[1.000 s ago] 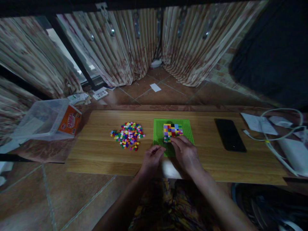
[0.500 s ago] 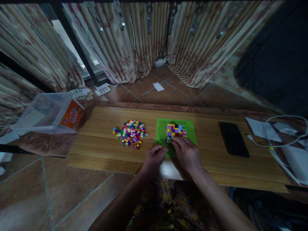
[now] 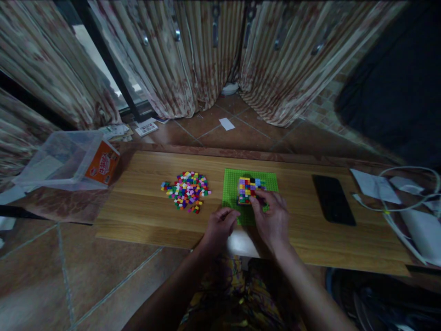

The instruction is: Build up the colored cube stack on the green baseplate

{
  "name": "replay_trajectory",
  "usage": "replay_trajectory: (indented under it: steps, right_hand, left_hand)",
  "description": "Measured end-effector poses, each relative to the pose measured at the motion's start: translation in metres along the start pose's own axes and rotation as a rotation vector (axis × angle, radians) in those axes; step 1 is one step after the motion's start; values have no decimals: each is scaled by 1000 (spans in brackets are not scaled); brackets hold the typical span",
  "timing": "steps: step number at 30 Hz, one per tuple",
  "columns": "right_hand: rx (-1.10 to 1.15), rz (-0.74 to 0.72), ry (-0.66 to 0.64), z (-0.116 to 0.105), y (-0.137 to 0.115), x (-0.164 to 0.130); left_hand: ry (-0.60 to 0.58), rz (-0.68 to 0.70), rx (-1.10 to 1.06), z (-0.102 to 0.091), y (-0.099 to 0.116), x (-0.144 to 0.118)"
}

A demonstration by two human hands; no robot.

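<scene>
Right hand (image 3: 272,216) pinches the near edge of the multicoloured brick block (image 3: 250,189) on the green baseplate (image 3: 230,195) mid-worktop, while left hand (image 3: 222,223), loosely curled, pins the plate's corner, presumably steadying it.

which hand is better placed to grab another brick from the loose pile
Left, probably. The left hand rests at the green baseplate's near left corner, on the side of the loose pile, while the right hand is busy at the brick block.

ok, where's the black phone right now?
Head view: the black phone lies flat on the wooden board, right of the green baseplate, left of the white cable.
</scene>
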State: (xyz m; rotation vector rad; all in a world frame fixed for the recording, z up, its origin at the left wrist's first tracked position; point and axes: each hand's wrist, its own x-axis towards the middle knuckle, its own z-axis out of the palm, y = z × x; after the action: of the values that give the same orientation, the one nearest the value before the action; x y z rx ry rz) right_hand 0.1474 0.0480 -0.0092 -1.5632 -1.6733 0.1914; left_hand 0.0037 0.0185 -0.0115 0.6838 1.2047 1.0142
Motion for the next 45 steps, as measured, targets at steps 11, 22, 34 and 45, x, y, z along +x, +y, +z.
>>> replay_trajectory:
  steps: [11,22,34,45]
  right_hand:
    - [-18,22,18,10,4,-2]
    - [108,54,-39,7,3,5]
    - [221,-151,-330,-22,-18,-36]
    - [57,-129,-305,-18,-15,-50]
  left_hand:
    - [-21,0,-11,-2,3,1]
    - [-30,-100,-348,-6,-2,-1]
    - [-231,-200,-536,-9,5,-12]
    - [-139,-187,-388,2,-7,-16]
